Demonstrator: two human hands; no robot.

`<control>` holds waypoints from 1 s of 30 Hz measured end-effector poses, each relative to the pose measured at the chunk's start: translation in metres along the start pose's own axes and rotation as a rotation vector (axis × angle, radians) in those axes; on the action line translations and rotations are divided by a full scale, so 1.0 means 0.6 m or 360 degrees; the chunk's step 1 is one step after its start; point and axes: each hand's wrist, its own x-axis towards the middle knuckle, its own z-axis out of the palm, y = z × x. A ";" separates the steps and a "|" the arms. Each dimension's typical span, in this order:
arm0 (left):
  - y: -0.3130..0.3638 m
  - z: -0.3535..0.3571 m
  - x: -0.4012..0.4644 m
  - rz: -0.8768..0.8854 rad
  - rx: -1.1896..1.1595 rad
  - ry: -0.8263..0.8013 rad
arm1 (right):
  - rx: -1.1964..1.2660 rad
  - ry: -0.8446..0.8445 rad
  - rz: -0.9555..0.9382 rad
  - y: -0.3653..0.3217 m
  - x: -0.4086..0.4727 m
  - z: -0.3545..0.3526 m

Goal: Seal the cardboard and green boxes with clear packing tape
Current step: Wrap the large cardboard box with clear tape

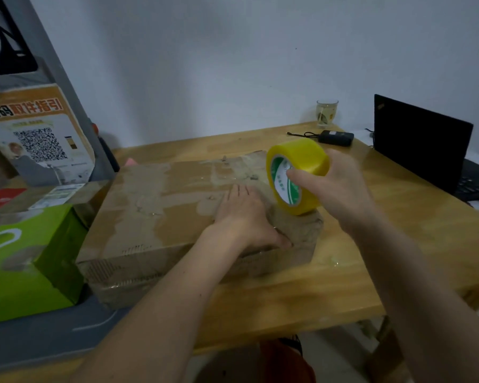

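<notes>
A flat, worn cardboard box (pixel 161 211) lies on the wooden table (pixel 371 244), its top patched with old tape. My left hand (pixel 246 217) presses flat on the box's right part, fingers apart, thumb over the near right edge. My right hand (pixel 335 183) holds a yellowish roll of packing tape (pixel 299 172) upright above the box's right end, with a finger through its green-and-white core. A green box (pixel 25 261) stands to the left of the cardboard box, touching or almost touching it.
A black laptop (pixel 421 142) stands open at the right edge. A glass (pixel 327 113) and a black adapter with cable (pixel 335 138) sit at the back. A printed box with a QR code (pixel 39 139) and a red item (pixel 0 199) are at the left.
</notes>
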 end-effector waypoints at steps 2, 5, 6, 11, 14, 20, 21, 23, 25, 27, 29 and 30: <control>-0.001 -0.005 0.002 -0.0022 -0.0033 -0.0011 | 0.0001 -0.0010 -0.0002 -0.009 -0.019 -0.023; -0.002 -0.009 0.005 -0.0033 -0.0063 -0.0006 | -0.0042 -0.0104 0.0015 -0.017 -0.042 -0.047; -0.003 -0.008 0.008 -0.0032 -0.0061 -0.0002 | -0.0062 -0.0120 0.0015 -0.018 -0.047 -0.051; -0.018 -0.005 0.027 -0.0086 -0.0069 0.0019 | -0.0277 -0.0253 0.0156 -0.011 -0.062 -0.052; -0.025 -0.005 0.033 -0.0130 -0.0114 0.0049 | -0.0293 -0.0314 0.0265 0.018 -0.078 -0.049; -0.046 0.002 0.047 0.0036 -0.0241 0.0143 | -0.0366 -0.0472 0.0339 0.058 -0.102 -0.030; -0.048 0.003 0.045 0.0146 -0.0274 0.0175 | -0.0354 -0.0476 0.0357 0.060 -0.103 -0.028; -0.050 0.005 0.045 0.0376 -0.0229 0.0182 | -0.0312 -0.0482 0.0378 0.063 -0.102 -0.027; -0.054 0.006 0.053 0.0515 -0.0091 0.0115 | -0.0306 -0.0484 0.0367 0.064 -0.101 -0.027; -0.061 0.008 0.067 0.0582 -0.0052 0.0054 | -0.0307 -0.0455 0.0356 0.064 -0.101 -0.024; -0.067 0.007 0.080 0.0624 -0.0077 0.0051 | -0.0318 -0.0438 0.0353 0.066 -0.100 -0.014; -0.071 0.008 0.084 0.0640 -0.0092 0.0060 | -0.0334 -0.0441 0.0346 0.067 -0.099 -0.006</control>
